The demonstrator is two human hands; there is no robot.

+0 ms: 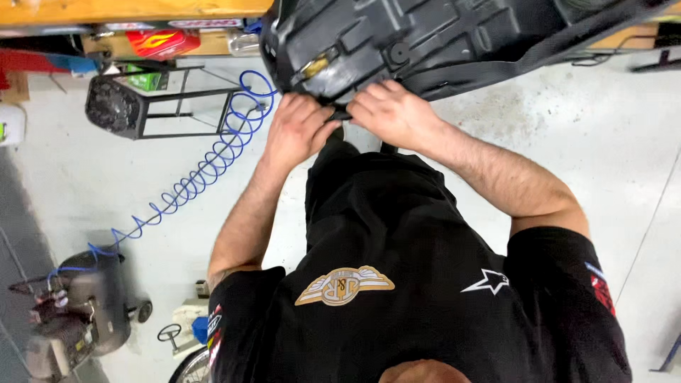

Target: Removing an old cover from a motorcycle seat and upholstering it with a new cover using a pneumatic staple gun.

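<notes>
Both hands on black moulded plastic panel (425,42), ribbed underside up. Left hand (298,131) and right hand (390,113) fingers curled, gripping its near edge.

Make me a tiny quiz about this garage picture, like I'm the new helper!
1. True or false: both hands rest on the edge of the black plastic part.
2. What colour is the coiled hose on the floor?
3. The hose runs down to: A) the compressor B) a bucket C) a sink

Key:
1. True: left hand and right hand sit side by side on it.
2. Blue.
3. A.
</notes>
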